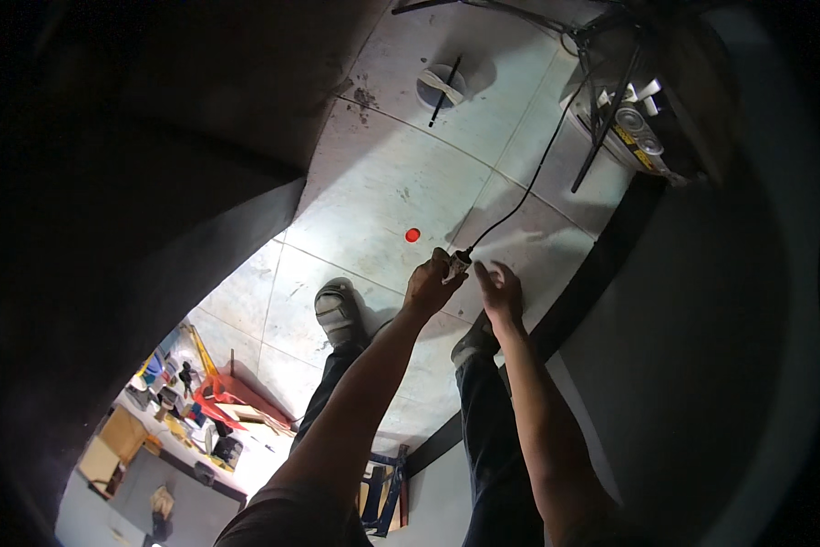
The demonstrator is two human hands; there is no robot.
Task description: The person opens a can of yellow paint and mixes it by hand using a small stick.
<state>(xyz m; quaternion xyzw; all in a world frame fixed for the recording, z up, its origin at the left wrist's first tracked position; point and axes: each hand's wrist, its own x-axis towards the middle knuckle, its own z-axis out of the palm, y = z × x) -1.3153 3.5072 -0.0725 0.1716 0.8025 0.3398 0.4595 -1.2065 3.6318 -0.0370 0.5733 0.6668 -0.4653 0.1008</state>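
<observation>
My left hand is closed around a small dark-and-pale fitting at the end of a black cord. The fitting's exact kind is too small to make out. From it the cord runs up and to the right, toward a thin-legged black stand. Just right of the fitting, my right hand is held with thumb and fingers apart, and nothing shows in it. A round red disc lies on the tiled floor beyond my left hand.
A white tub with a dark stick across it stands farther off. Boxed goods sit by the stand. A dark baseboard runs along the right wall. Red and yellow items and tools clutter the lower left; a small dark stool is below.
</observation>
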